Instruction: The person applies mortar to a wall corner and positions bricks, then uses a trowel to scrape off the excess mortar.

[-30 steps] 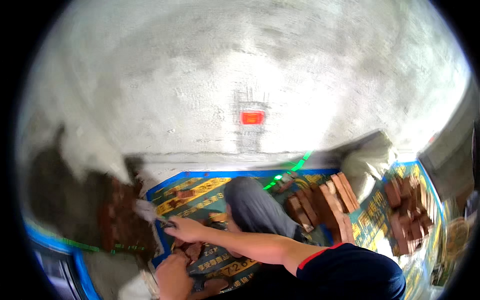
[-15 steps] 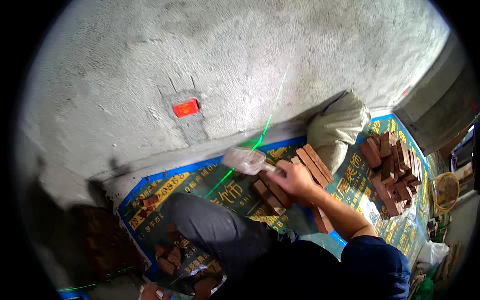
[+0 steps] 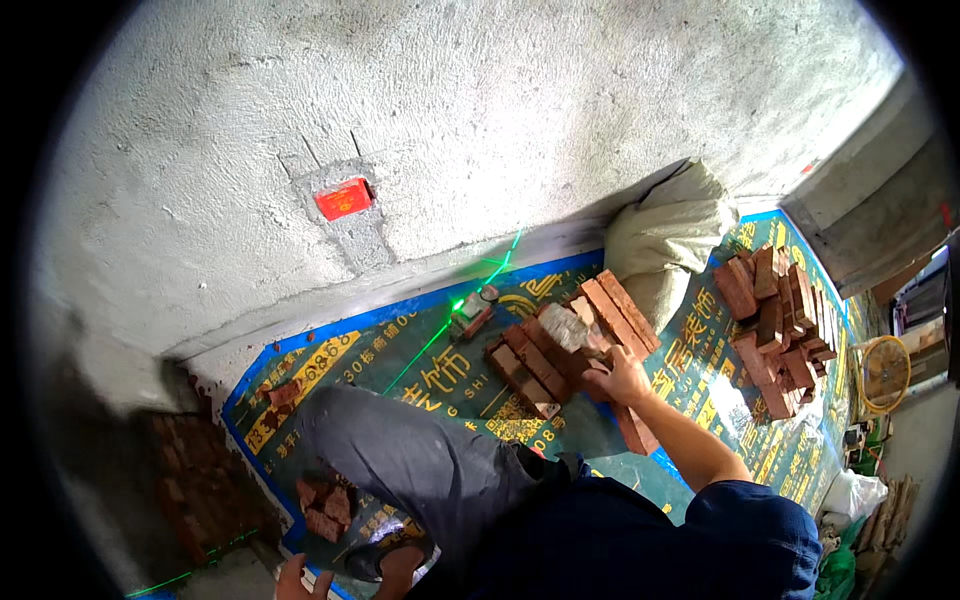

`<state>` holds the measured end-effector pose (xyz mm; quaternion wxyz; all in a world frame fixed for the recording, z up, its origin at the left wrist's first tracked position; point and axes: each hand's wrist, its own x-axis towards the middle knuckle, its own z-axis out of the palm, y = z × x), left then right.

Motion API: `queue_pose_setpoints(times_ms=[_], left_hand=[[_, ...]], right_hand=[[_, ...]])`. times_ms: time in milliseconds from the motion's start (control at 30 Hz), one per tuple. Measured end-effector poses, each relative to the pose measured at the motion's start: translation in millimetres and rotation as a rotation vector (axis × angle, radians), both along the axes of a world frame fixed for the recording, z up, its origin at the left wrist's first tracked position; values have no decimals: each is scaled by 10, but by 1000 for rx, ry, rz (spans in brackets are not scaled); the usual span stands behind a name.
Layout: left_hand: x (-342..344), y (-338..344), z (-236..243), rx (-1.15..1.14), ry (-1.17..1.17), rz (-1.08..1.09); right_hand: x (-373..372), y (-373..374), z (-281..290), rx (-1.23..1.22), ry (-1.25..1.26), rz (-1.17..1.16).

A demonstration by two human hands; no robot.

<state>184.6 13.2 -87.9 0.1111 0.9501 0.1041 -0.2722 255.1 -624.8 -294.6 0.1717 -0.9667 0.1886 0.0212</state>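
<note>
My right hand (image 3: 618, 376) is closed round the handle of a trowel (image 3: 565, 327) whose blade is smeared with pale mortar. The blade is above a row of reddish-brown bricks (image 3: 530, 362) on the printed green floor covering. Just right of the blade, more bricks (image 3: 622, 310) lie side by side. Only the fingers of my left hand (image 3: 302, 582) show at the lower edge, apart, with nothing visible in them. Near the wall's foot stands a small laser level (image 3: 474, 313), throwing green lines over floor and wall.
A rough grey wall (image 3: 450, 130) with a red box (image 3: 343, 199) set in it rises ahead. Against it leans a pale sack (image 3: 665, 230). Stacked bricks (image 3: 785, 330) are at right, and broken brick pieces (image 3: 325, 510) lie beside my foot. A yellow-rimmed round basket (image 3: 885, 373) stands farther right.
My right hand has drawn the trowel back rightward, from beside the wall to over the bricks, uncovering the laser level. My left hand's fingers have come slightly farther into view.
</note>
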Motion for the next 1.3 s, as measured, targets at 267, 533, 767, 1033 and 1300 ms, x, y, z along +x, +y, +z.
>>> queue_pose_setpoints(times_ms=[267, 533, 767, 1033, 1300], left_hand=[[-161, 79, -38, -59, -52, 69], [-207, 51, -51, -11, -29, 78], [-178, 103, -102, 47, 27, 83], [-148, 227, -293, 77, 85, 34], [-229, 506, -481, 9, 132, 127]], right_hand=[[112, 399, 136, -42, 136, -150], [159, 564, 133, -113, 223, -82], [135, 484, 40, -69, 154, -95], [338, 611, 103, 284, 158, -20], [-61, 133, 259, 172, -83, -305]])
